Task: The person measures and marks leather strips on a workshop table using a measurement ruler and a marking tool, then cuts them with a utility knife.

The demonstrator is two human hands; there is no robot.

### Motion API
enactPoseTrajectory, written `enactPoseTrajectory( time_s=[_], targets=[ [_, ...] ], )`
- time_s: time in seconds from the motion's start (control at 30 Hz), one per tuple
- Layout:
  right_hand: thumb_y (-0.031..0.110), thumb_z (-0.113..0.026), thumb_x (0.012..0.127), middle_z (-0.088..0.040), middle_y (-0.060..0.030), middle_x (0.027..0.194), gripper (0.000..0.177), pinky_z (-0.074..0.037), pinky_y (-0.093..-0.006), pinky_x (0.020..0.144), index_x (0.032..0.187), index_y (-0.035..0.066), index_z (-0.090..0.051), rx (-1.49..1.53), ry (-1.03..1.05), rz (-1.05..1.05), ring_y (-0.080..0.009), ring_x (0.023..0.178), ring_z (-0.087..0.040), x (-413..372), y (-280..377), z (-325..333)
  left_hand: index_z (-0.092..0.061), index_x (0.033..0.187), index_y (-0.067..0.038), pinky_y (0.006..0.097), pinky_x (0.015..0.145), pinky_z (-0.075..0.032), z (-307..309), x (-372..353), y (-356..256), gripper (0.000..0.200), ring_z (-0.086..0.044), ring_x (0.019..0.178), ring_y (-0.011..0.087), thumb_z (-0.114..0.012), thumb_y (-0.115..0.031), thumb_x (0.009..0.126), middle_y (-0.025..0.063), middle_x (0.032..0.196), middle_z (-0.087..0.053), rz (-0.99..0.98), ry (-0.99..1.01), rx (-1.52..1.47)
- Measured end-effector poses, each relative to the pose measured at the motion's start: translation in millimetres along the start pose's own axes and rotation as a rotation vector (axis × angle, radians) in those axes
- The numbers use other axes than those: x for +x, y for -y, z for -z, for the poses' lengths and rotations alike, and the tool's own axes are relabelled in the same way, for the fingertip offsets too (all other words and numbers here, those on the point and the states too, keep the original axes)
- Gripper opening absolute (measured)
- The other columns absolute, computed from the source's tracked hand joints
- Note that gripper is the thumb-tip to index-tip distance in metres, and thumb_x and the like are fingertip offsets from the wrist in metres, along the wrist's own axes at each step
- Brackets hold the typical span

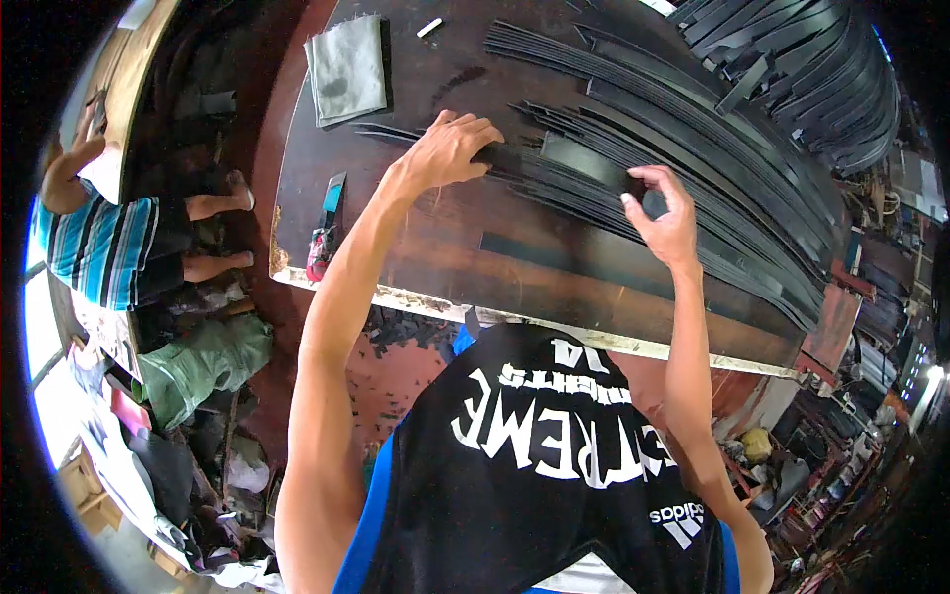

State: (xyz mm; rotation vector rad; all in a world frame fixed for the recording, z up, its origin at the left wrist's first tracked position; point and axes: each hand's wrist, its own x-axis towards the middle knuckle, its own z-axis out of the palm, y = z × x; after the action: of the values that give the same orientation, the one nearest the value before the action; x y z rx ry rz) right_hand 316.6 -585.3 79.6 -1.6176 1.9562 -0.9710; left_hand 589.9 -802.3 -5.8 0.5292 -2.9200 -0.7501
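Observation:
Long thin black strips (683,188) lie in bundles across the dark table (426,247). My left hand (455,148) is at the left ends of the middle bundle, fingers bent over dark strips and closed on them. Some strip ends stick out to the left beneath this hand. Over the same bundle, further right, my right hand (661,213) is held with thumb and fingers curved apart, and a gap shows between the fingertips. Below the bundle, nearer my body, a wider flat dark strip (554,255) lies on the table.
A folded grey cloth (346,71) and a white chalk piece (429,28) lie at the table's far left. A cutter (327,223) sits near the left edge. More strips (811,69) are heaped top right. Another person (109,238) is at the left.

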Motion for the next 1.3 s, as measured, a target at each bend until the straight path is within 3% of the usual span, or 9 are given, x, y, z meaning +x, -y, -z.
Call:
enactPoseTrajectory(
  time_s=[0.13, 0.27, 0.47, 0.63, 0.73, 0.9, 0.97, 1.1, 1.3],
  targets=[
    [0.008, -0.075, 0.080, -0.065, -0.0094, 0.100, 0.030, -0.051, -0.0311, 0.084, 0.107, 0.004, -0.065, 0.009, -0.055, 0.001, -0.0216, 0.091, -0.065, 2, 7, 12, -0.064, 0.118, -0.007, 0.0413, 0.101, -0.040, 7, 4, 0, 0.047, -0.057, 0.116, 0.0268, -0.076, -0.019, 0.075, 0.0079, 0.117, -0.064, -0.021, -0.004, -0.070],
    [0.010, -0.076, 0.078, -0.066, -0.0090, 0.101, 0.030, -0.052, -0.0330, 0.084, 0.105, 0.005, -0.066, -0.008, 0.062, 0.051, -0.0248, 0.093, -0.066, -3, 7, 1, -0.065, 0.114, -0.006, 0.0419, 0.100, -0.041, 19, 9, -6, 0.041, -0.058, 0.115, 0.0278, -0.073, -0.020, 0.077, 0.0104, 0.116, -0.064, -0.048, 0.035, -0.040],
    [0.016, -0.077, 0.077, -0.067, -0.0096, 0.104, 0.032, -0.053, -0.0390, 0.084, 0.106, 0.006, -0.066, -0.177, 0.165, 0.119, -0.0303, 0.097, -0.065, -16, -4, -37, -0.064, 0.113, -0.002, 0.0469, 0.088, -0.051, 37, 36, -1, 0.043, -0.063, 0.101, 0.0400, -0.070, -0.022, 0.076, 0.0182, 0.109, -0.067, -0.008, 0.063, -0.169],
    [0.017, -0.076, 0.081, -0.067, -0.0066, 0.109, 0.029, -0.050, -0.0392, 0.085, 0.106, 0.007, -0.067, -0.401, 0.021, 0.192, -0.0275, 0.098, -0.063, -19, -13, -55, -0.064, 0.114, -0.003, 0.0465, 0.089, -0.050, 69, 59, -12, 0.044, -0.064, 0.101, 0.0379, -0.071, -0.024, 0.076, 0.0172, 0.110, -0.068, -0.011, 0.101, -0.070],
    [0.018, -0.076, 0.082, -0.066, -0.0077, 0.111, 0.029, -0.049, -0.0397, 0.086, 0.108, 0.007, -0.067, -0.359, -0.070, 0.245, -0.0288, 0.097, -0.062, -23, -15, -54, -0.063, 0.115, -0.004, 0.0466, 0.089, -0.050, 83, 70, -21, 0.045, -0.064, 0.102, 0.0382, -0.071, -0.024, 0.076, 0.0167, 0.110, -0.067, 0.008, 0.154, -0.048],
    [0.022, -0.077, 0.083, -0.063, -0.0117, 0.106, 0.032, -0.049, -0.0409, 0.086, 0.108, 0.007, -0.067, -0.385, -0.358, 0.075, -0.0325, 0.097, -0.061, -20, -19, -42, -0.063, 0.112, -0.003, 0.0477, 0.088, -0.050, 82, 67, -24, 0.042, -0.062, 0.103, 0.0391, -0.070, -0.024, 0.077, 0.0170, 0.109, -0.065, -0.043, 0.097, -0.025],
    [0.024, -0.080, 0.079, -0.061, -0.0121, 0.105, 0.037, -0.047, -0.0446, 0.080, 0.107, 0.005, -0.065, -0.375, -0.263, 0.023, -0.0339, 0.093, -0.059, -10, -26, -33, -0.063, 0.112, -0.004, 0.0478, 0.088, -0.049, 83, 64, -27, 0.041, -0.061, 0.104, 0.0391, -0.070, -0.023, 0.077, 0.0171, 0.108, -0.065, -0.072, 0.063, -0.001],
    [0.028, -0.077, 0.080, -0.061, -0.0130, 0.107, 0.044, -0.047, -0.0451, 0.086, 0.113, 0.002, -0.063, -0.443, -0.087, -0.027, -0.0342, 0.100, -0.058, -7, -43, -33, -0.063, 0.111, -0.006, 0.0453, 0.090, -0.047, 74, 56, -34, 0.036, -0.060, 0.103, 0.0344, -0.067, -0.017, 0.076, 0.0140, 0.104, -0.064, -0.081, -0.054, 0.007],
    [0.027, -0.068, 0.088, -0.058, -0.0114, 0.110, 0.041, -0.045, -0.0427, 0.091, 0.117, 0.000, -0.060, -0.534, -0.161, 0.065, -0.0289, 0.103, -0.055, -20, -45, -49, -0.061, 0.116, -0.008, 0.0425, 0.088, -0.046, 54, 66, -61, 0.043, -0.061, 0.101, 0.0306, -0.074, -0.020, 0.078, 0.0101, 0.106, -0.064, -0.257, -0.069, 0.215]
  ],
)
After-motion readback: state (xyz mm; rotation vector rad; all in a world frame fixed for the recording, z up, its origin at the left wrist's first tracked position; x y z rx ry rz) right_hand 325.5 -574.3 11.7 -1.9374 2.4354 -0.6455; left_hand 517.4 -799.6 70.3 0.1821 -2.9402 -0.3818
